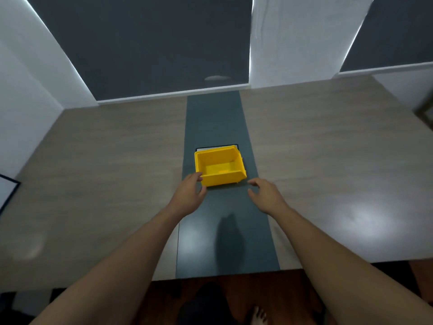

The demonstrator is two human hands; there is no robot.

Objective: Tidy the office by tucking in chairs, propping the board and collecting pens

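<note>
A yellow plastic bin [230, 178] stands on the dark green strip down the middle of the wooden table [105, 160]. Nothing shows inside the bin. My left hand [188, 194] reaches forward, fingertips touching the bin's near left corner, fingers apart. My right hand [266, 194] hovers just right of the bin's near right corner, fingers spread, holding nothing. A flat white sheet with a dark border [203, 149] pokes out from behind the bin. No pens or chairs are in view.
The corner of a framed white board [5, 191] shows at the far left edge. Dark window blinds [152, 43] and white wall panels rise behind the table. A dark object edge [425, 111] sits at the far right. Below the table's near edge my bare foot [259, 316] stands on the wooden floor.
</note>
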